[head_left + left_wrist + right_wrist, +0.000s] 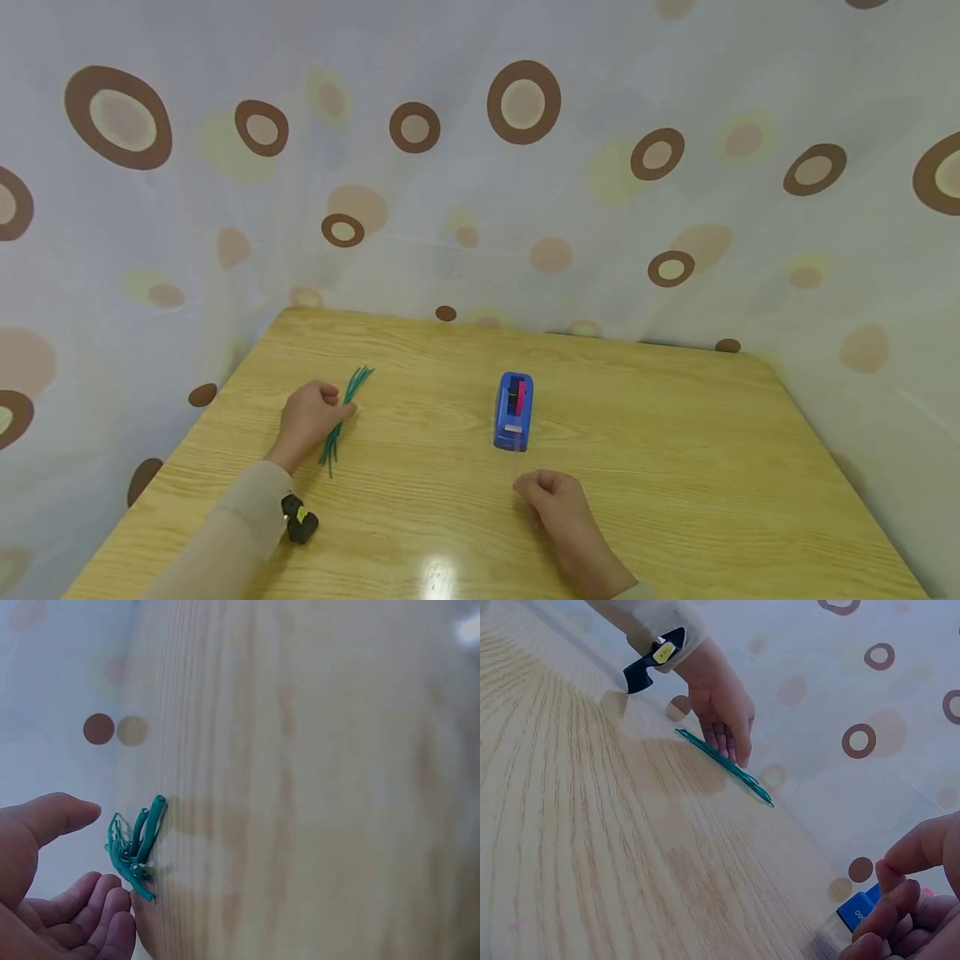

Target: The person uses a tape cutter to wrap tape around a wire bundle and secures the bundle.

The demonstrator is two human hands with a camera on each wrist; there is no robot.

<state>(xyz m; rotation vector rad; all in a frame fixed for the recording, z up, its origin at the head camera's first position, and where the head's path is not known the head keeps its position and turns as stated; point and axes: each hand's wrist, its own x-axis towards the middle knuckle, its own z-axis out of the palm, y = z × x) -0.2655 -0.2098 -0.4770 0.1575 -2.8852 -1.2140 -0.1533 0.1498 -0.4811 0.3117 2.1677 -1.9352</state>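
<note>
Toward the far edge of the table (675, 500), between its left and right sides, sits the blue tape dispenser (502, 417); I judge it the heaviest piece, stiff, best steadied by its flanks; nearer the left edge lies the bundle of green strands (346, 418), probably light, bendy and apt to fan out, so best gathered round its middle; my left hand (307, 421) is beside it, fingers loose, grasping nothing; my right hand (558, 517) pinches the clear tape (515, 465), likely flimsy and clingy, best held by its tip; the head view shows that strip reaching the dispenser; the left wrist view reveals the thumb-to-finger gap and hollow-looking strand ends, which the head view doesn't.
</note>
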